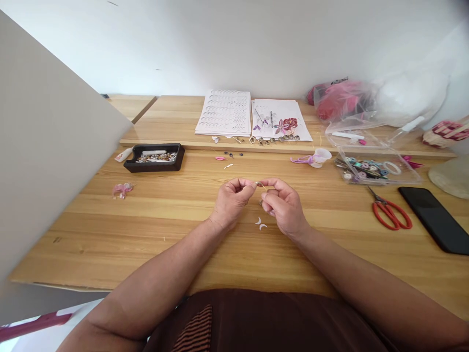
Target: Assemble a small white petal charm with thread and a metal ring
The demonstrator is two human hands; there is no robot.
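Stick [265, 188]: thin, straw-coloured, between both hands, over grained wood table [154, 234]. Left hand [234, 198]: thumb and forefinger pinching one end. Right hand [287, 203]: fingers curled, pinching stick. Crescents [263, 227]: two, flat, white, nearby. Scissors [381, 201]: red looped handles.

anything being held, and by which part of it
A tiny thin piece, its ends seemingly pinched by the left hand and right hand; what it is cannot be told.

Readable text: none | white tube [125, 154]: red marking, too blurred to read
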